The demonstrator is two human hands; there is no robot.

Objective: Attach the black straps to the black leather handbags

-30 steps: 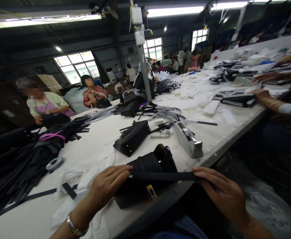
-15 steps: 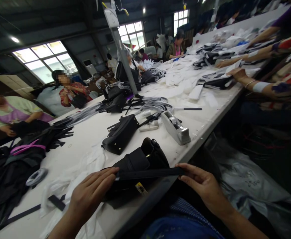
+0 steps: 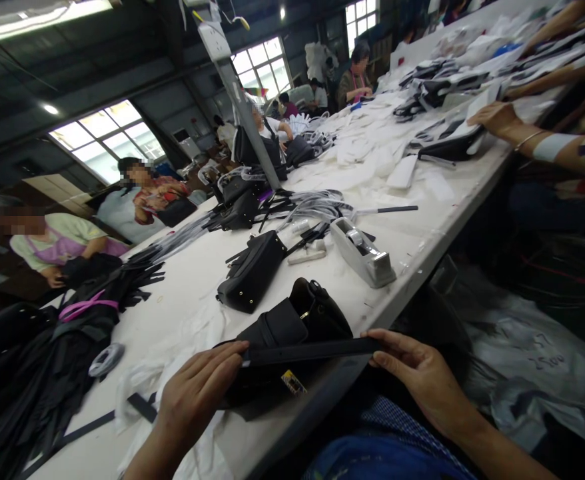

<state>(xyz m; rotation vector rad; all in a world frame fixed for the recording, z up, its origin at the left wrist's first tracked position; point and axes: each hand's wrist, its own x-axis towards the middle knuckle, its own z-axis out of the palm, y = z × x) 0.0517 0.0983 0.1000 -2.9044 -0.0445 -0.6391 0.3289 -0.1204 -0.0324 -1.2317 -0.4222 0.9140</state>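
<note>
A black strap is stretched level between my two hands at the near table edge. My left hand has its fingers closed on the strap's left end. At the right end, my right hand pinches it between thumb and fingers. Just behind and below the strap lies a black bag with its flap up and a bit of gold zipper showing. A yellow-and-black label shows on the dark material under the strap. Another black bag lies farther back.
A grey tape dispenser stands right of the bags on the white table. Black straps with a pink tie are heaped at left. A metal post rises mid-table. Co-workers' hands are at far right.
The view has shifted, so the table things appear slightly farther right. Both hands keep their hold on the strap. The co-worker's hand at right has moved slightly with a black piece.
</note>
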